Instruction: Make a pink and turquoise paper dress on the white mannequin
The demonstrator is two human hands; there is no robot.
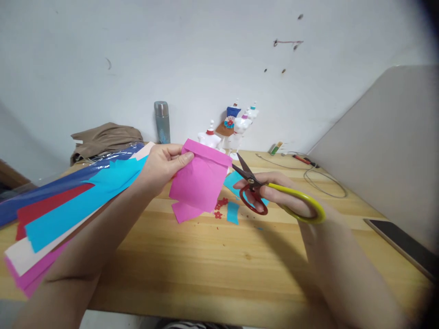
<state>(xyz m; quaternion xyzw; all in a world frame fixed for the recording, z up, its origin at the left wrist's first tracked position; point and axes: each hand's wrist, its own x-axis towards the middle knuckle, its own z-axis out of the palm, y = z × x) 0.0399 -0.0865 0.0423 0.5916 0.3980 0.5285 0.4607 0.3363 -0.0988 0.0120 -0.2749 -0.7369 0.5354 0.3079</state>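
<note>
My left hand (163, 165) pinches a folded pink paper piece (200, 180) at its upper left corner and holds it up above the wooden table (212, 256). My right hand (281, 194) grips scissors (255, 187) with one red and one yellow handle. The blades are parted and point at the pink paper's right edge. Small turquoise paper scraps (233, 212) and tiny red paper flowers (221, 203) lie on the table just under the scissors.
A stack of long coloured paper sheets (68, 210) lies at the left. Against the wall stand a grey flask (162, 122), white glue bottles (236, 125) and a brown cloth (106, 137). A cable (318, 178) and a dark phone (401, 244) sit at the right.
</note>
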